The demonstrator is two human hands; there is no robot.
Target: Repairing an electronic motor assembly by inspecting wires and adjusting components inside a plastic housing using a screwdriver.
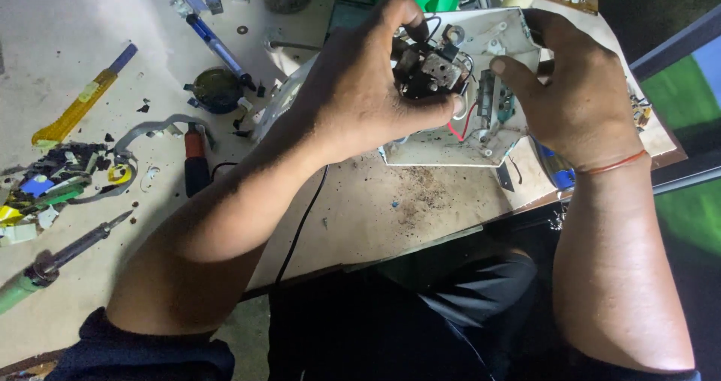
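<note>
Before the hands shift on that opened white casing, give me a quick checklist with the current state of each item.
1. Left hand grips the dark component block: ok.
2. Right hand steadies the white casing: ok.
3. Red wire free of the fingers: ok, it loops below the left thumb.
4. Casing fully on the table: cannot tell, the hands hide it.
5. Soldering iron away from both arms: ok, it lies at the far left.
6. Black cable running under the left forearm: not ok, it could snag.
</note>
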